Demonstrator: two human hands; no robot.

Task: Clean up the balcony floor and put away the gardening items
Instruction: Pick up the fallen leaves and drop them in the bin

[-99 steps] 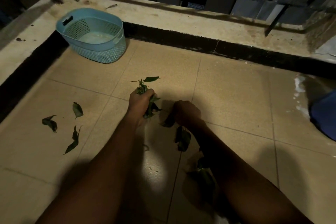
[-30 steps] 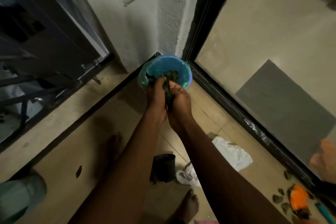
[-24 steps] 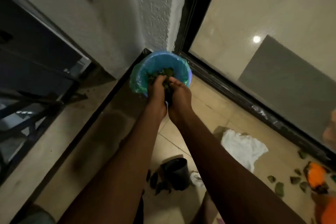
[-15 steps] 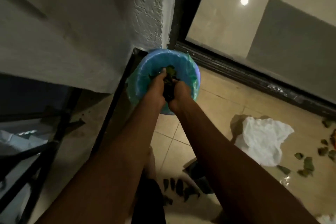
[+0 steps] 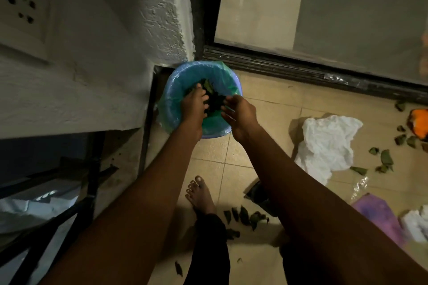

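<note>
A round blue bin [image 5: 174,81] with a green liner stands in the corner where the white wall meets the sliding door. Both hands hang over its mouth. My left hand [image 5: 193,107] reaches down into the bin with loose fingers. My right hand [image 5: 240,111] is a little apart from it, fingers spread toward the left. A dark clump of leaves [image 5: 216,100] lies between the two hands, inside the bin. More fallen leaves [image 5: 245,215] lie on the tiles near my bare foot [image 5: 201,194], and others [image 5: 384,158] are scattered at the right.
A crumpled white sheet [image 5: 328,143] lies on the floor right of the bin. An orange item [image 5: 419,122] is at the right edge and a purple item [image 5: 379,215] at the lower right. A small black pot [image 5: 258,193] shows behind my right forearm. A metal railing [image 5: 69,192] borders the left.
I turned from the leaf-strewn tiles by the basket to the corner bin, carrying leaves. My hands were pressed together on them half a second ago; now they have parted over the bin.
</note>
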